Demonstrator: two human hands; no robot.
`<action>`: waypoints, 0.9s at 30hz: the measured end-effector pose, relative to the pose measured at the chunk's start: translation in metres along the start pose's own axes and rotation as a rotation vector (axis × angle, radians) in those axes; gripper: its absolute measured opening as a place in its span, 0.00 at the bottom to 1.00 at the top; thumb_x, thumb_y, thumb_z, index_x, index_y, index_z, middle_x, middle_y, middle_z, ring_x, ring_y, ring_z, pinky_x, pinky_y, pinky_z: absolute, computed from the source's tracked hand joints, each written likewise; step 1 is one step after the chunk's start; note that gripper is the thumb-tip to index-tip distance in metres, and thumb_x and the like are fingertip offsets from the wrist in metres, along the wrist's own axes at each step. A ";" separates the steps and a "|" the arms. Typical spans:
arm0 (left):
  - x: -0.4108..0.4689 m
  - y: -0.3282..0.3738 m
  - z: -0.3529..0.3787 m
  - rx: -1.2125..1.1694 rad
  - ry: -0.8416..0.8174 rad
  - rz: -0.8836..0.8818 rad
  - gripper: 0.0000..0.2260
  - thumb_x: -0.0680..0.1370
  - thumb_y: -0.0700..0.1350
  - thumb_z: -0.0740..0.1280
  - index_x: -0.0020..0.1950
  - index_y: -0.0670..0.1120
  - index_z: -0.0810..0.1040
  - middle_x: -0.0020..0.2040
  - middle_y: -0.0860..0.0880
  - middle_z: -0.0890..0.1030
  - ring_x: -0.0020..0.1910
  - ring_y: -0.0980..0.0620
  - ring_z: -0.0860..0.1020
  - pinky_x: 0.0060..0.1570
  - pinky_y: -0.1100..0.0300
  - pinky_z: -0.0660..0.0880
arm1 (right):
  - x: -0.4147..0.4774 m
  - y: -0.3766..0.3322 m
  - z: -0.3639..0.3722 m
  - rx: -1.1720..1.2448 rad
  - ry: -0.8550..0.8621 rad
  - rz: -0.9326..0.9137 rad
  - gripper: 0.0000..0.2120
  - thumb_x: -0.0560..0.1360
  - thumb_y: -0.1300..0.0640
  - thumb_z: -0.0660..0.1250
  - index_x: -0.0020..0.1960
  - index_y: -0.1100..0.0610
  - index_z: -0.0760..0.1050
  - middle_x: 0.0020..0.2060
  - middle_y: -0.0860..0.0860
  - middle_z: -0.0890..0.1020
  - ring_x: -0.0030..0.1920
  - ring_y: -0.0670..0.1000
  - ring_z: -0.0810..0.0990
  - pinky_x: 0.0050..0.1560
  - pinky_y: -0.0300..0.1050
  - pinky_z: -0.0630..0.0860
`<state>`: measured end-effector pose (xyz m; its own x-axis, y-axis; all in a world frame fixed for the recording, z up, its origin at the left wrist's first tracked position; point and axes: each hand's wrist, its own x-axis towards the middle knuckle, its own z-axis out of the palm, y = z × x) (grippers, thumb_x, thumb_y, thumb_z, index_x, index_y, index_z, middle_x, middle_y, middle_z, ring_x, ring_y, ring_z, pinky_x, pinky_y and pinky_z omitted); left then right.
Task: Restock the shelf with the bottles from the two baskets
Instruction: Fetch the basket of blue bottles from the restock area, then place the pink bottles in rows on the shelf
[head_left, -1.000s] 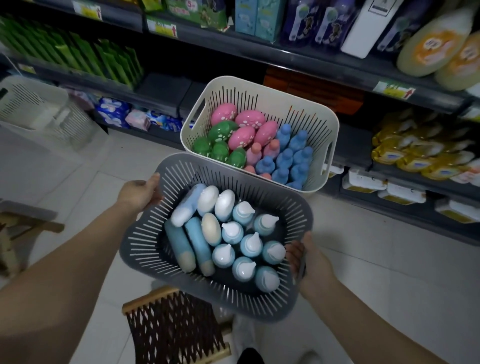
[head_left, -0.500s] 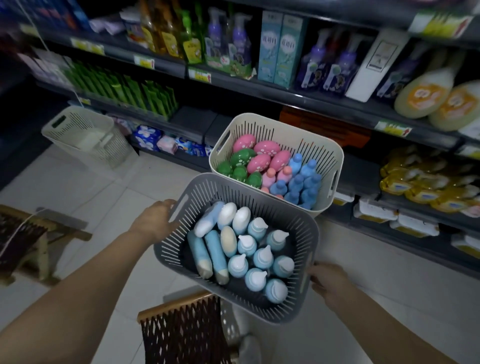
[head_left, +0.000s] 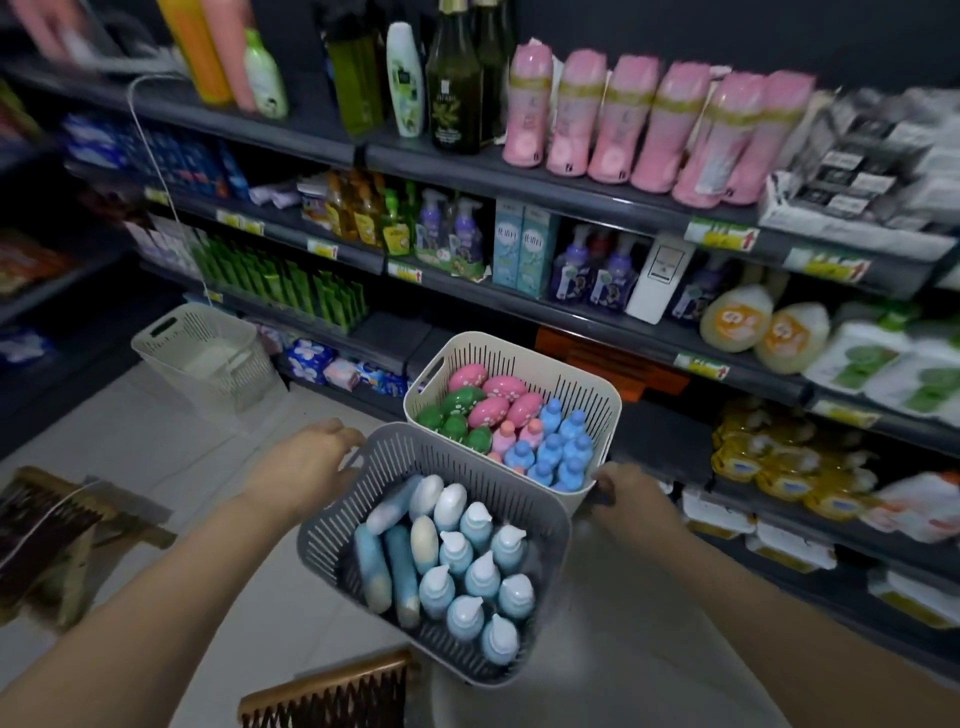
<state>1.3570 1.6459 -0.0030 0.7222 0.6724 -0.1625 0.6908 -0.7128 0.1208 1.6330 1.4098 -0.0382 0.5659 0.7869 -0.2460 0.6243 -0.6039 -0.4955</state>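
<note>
A grey slotted basket sits low in the middle of the head view, full of several pale blue and white bottles. My left hand grips its far left handle. Just behind it stands a cream basket packed with pink, green and blue bottles. My right hand is at the cream basket's near right corner, clear of the grey basket. Its fingers curl downward, and I cannot see whether they hold anything. The dark shelf behind the baskets has a bare stretch.
Stocked shelves fill the back and right: pink bottles, purple pump bottles, yellow packs. A second cream basket stands on the tiled floor at left. A woven stool is below, a wooden frame at left.
The view has tilted up to show higher shelves. My right hand left the grey basket's right side and moved up to the cream basket's corner. My left hand kept its hold.
</note>
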 end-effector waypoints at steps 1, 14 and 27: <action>0.001 0.008 -0.003 0.015 0.019 -0.004 0.16 0.77 0.51 0.64 0.65 0.52 0.72 0.58 0.50 0.74 0.57 0.48 0.75 0.51 0.54 0.74 | 0.003 0.000 -0.012 -0.017 0.004 -0.031 0.12 0.72 0.60 0.67 0.55 0.57 0.76 0.48 0.51 0.75 0.51 0.53 0.76 0.45 0.41 0.68; 0.047 0.170 0.005 -0.082 0.118 -0.186 0.18 0.75 0.51 0.67 0.64 0.49 0.75 0.58 0.49 0.76 0.58 0.45 0.75 0.55 0.52 0.73 | 0.101 0.089 -0.119 -0.099 -0.042 -0.329 0.15 0.73 0.58 0.65 0.60 0.54 0.75 0.55 0.51 0.77 0.58 0.52 0.76 0.56 0.48 0.74; 0.050 0.224 0.036 -0.082 0.137 -0.401 0.17 0.77 0.54 0.65 0.64 0.52 0.74 0.57 0.51 0.77 0.58 0.48 0.75 0.49 0.54 0.74 | 0.177 0.121 -0.120 -0.180 -0.218 -0.510 0.16 0.74 0.58 0.65 0.62 0.54 0.73 0.57 0.50 0.75 0.60 0.51 0.73 0.59 0.48 0.73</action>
<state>1.5467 1.5130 -0.0195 0.3901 0.9171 -0.0820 0.9142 -0.3752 0.1530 1.8733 1.4605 -0.0418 0.0575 0.9803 -0.1890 0.8811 -0.1389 -0.4521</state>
